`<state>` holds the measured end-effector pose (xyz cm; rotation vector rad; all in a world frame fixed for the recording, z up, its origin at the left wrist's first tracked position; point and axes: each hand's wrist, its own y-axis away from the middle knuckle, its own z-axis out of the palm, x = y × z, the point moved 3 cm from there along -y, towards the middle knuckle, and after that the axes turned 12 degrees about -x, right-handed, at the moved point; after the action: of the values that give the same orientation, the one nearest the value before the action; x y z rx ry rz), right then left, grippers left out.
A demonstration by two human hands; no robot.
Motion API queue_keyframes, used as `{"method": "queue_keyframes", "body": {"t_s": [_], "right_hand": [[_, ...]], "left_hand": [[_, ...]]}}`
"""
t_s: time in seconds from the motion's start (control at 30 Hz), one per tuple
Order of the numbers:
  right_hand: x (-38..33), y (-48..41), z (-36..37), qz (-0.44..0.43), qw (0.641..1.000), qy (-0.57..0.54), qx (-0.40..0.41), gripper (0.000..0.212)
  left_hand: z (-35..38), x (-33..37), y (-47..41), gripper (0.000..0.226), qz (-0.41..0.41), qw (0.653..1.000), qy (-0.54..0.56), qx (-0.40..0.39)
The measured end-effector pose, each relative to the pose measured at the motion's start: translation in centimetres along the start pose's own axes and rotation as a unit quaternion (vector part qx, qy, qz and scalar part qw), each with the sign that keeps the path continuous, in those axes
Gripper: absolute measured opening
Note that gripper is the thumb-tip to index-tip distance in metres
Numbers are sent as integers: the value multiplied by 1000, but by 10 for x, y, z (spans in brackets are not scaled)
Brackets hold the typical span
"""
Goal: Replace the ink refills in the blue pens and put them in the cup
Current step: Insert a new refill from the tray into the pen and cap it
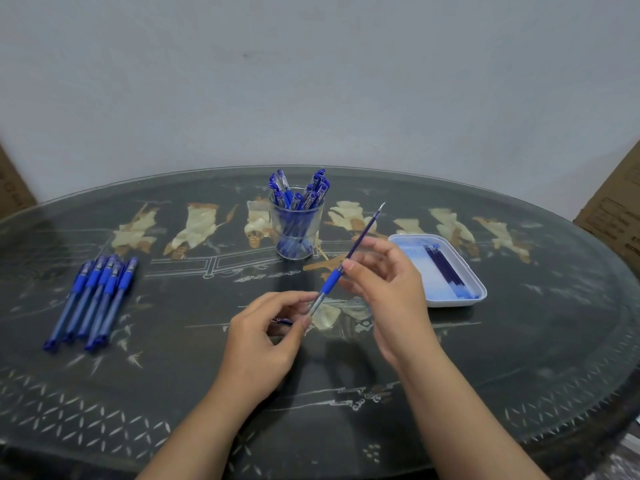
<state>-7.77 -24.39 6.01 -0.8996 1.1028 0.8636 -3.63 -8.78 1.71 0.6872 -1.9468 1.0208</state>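
Over the middle of the table my left hand (266,336) pinches the clear barrel of a blue pen (328,285) with a blue rubber grip. A dark blue ink refill (363,235) sticks out of the pen's front end, tip pointing up and away. My right hand (384,282) pinches the refill just above the grip. A clear glass cup (297,230) at the back centre holds several capped blue pens. Several more blue pens (93,299) lie side by side on the left. A white tray (476,289) on the right holds several refills (445,268).
The work surface is a dark oval table (519,358) with a glass top and inlaid figures. A small dark pen part (284,321) lies under my left hand. Cardboard boxes (613,216) stand at the far right and far left edges, against a plain wall.
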Motion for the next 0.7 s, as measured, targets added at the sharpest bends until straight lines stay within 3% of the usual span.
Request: {"method": "queue_keyframes", "body": {"t_s": [0.13,0.27,0.4,0.53,0.7], "right_hand": [[5,1,5,22,998,50,-30,8],[10,2,6,29,994,86,-54,11],[24,1,7,41,981,172,-78,11],[49,2,15,6,908,399,-127,17],[68,7,31,-95,826,529,-168,26]], "left_hand": [[-2,-1,-1,44,-9,1000,4,16],[-4,-3,-2,40,-26,998,31,39],[-14,-8,-3,38,-51,985,115,116],[-25,-16,-2,35,-68,971,147,173],[-30,-21,-3,39,-82,964,162,195]]}}
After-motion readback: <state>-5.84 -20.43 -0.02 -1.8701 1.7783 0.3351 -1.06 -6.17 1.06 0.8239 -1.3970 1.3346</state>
